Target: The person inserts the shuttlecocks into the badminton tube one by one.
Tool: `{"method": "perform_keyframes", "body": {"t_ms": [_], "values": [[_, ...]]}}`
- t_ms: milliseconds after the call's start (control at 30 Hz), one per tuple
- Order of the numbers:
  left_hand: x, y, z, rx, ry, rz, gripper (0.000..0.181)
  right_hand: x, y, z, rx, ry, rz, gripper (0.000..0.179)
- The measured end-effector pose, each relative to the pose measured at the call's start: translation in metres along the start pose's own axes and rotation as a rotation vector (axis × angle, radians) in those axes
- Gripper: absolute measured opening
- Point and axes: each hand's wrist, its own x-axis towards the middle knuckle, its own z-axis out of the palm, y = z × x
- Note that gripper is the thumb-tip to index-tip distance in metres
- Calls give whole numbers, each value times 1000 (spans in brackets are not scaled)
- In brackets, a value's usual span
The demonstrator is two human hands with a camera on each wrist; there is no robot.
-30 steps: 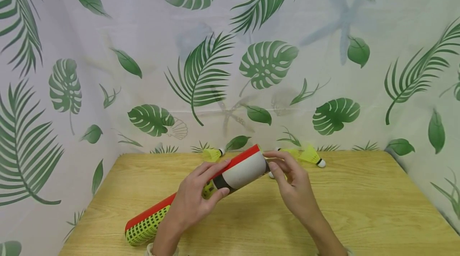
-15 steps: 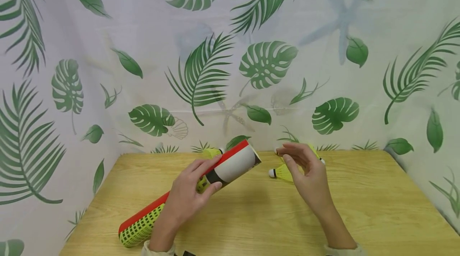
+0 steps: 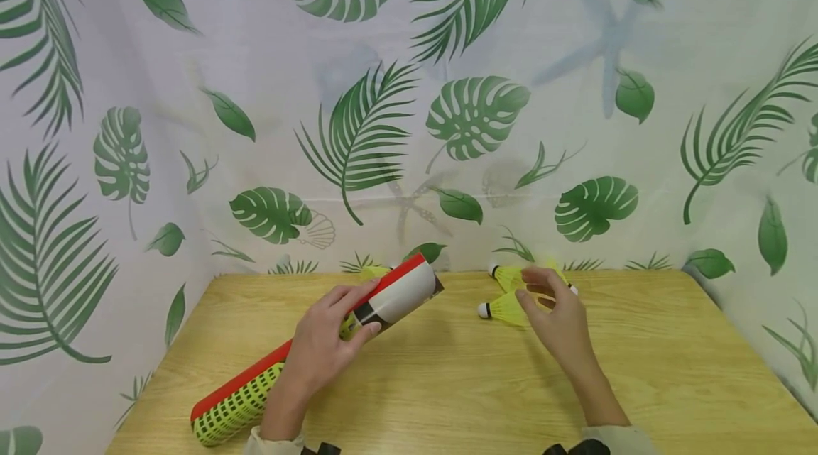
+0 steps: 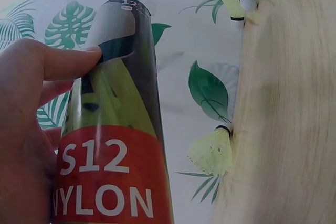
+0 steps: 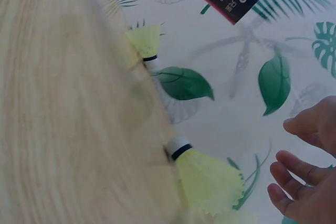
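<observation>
where the head view looked down on the wooden table point(image 3: 671, 355), the left hand point(image 3: 332, 334) grasped the shuttlecock tube point(image 3: 396, 295), its fingers laid over the red strip and its thumb along the nearer side. the tube was held slantwise over the left part of the table, its pale end raised toward the centre and its green, dark-checked end lower and nearer the person; whether that end touched the wood could not be told. the right hand point(image 3: 562, 320) was released, thumb and fingers bent but parted, at the skirt of the near shuttlecock point(image 3: 508, 309); contact between them could not be made out. just behind lay the second shuttlecock point(image 3: 509, 277), while the third shuttlecock point(image 3: 573, 290) was partly hidden by the hand. the fourth shuttlecock point(image 3: 373, 272) showed beyond the tube, by the far edge. a white cloth point(image 3: 255, 50) printed with green leaves rose behind the table. in the left wrist view, the thumb pressed a dark band near the tube's end, above a red panel lettered "s12" and "nylon"; yellow shuttlecocks with white heads lay along the table edge. in the right wrist view, a gap separated thumb and fingers beside a yellow skirt, and the tube's black end, marked "12", appeared at the top.
</observation>
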Motion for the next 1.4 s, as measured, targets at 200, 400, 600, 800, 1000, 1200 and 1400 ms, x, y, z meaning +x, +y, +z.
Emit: {"method": "perform_keyframes", "body": {"t_ms": [200, 400, 600, 800, 1000, 1200, 1400], "values": [[-2, -5, 3, 23, -4, -10, 60, -2, 15, 8, -29, -82, 81, 34], [-3, -7, 5, 29, -4, -20, 60, -4, 21, 12, -50, -129, 101, 32], [-2, -9, 5, 36, 0, -39, 60, -6, 25, 16, -46, -146, 105, 29], [-2, -8, 4, 34, 5, -63, 59, -7, 31, 18, -70, -158, 132, 27], [-1, -4, -1, 30, 17, -88, 58, -7, 35, 21, -96, -109, 117, 23], [-1, 0, -3, 11, 26, -87, 57, -5, 29, 18, -110, -61, 109, 21], [0, 3, -5, -12, 41, -66, 56, -2, 24, 12, -111, -27, 89, 20]]}}
